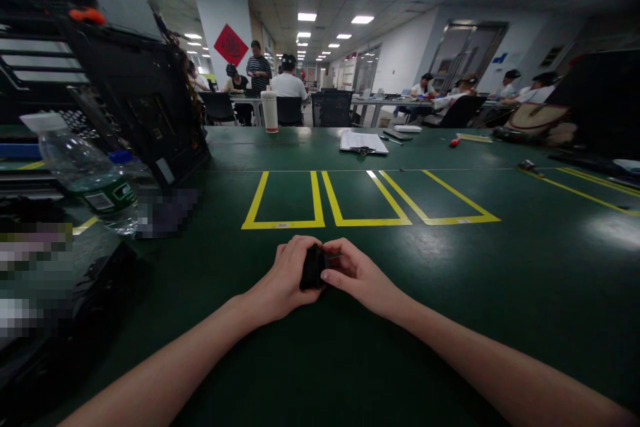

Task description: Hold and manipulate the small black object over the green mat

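Between my two hands, low over the green table, is a small black box-like object; its exact kind does not show. My left hand wraps round its left side, fingers over the far edge and thumb along the near edge. From the other side, my right hand grips its right edge between thumb and fingers. A thin dark edge or flap stands at that right end. Part of the object is hidden by my fingers.
Yellow tape outlines lie just beyond my hands. Farther back are a clipboard and a white cup. A clear plastic bottle and black computer equipment crowd the left. Several people sit at tables behind.
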Available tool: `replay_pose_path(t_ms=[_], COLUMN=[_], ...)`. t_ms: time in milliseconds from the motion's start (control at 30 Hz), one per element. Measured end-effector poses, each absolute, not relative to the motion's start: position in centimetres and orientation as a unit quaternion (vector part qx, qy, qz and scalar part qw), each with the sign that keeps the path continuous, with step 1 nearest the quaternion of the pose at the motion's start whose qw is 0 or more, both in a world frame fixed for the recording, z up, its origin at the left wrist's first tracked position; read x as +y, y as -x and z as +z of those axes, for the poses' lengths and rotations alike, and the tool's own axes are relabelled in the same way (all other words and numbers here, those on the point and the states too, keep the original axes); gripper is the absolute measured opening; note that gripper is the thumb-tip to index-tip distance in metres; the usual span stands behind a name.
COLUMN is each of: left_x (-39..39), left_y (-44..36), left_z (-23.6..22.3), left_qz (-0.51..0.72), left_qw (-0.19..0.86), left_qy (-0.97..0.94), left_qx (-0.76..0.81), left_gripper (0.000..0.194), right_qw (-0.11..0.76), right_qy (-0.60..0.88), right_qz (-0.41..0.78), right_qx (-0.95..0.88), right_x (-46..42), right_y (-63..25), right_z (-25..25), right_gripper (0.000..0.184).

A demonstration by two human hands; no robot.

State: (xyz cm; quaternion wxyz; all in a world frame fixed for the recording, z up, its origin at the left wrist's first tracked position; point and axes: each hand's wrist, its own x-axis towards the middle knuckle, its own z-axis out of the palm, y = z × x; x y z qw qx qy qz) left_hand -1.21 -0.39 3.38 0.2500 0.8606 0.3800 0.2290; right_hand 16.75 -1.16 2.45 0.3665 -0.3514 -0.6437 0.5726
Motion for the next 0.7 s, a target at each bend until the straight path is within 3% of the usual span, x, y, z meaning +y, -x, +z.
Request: replay_pose_path(t_ms=[200,700], left_x=[-0.4,-0.7], left_y=[1.3,1.4], left_z=[3.5,3.7], left_qz=[0.222,0.226], left_qw=[0.254,0.238], left_qy=[-0.858,-0.873], left_qx=[0.387,0.36], left_gripper=[0.052,0.049], right_qw=[0.394,0.372], right_qy=[0.388,0.399], right_qz=[0.564,0.578], right_qx=[-0.613,-0.607], right_x=[-1.1,-0.7], right_y=[-16.9,-15.9], right_z=[2.0,2.2], right_gripper=[0.031,0.028])
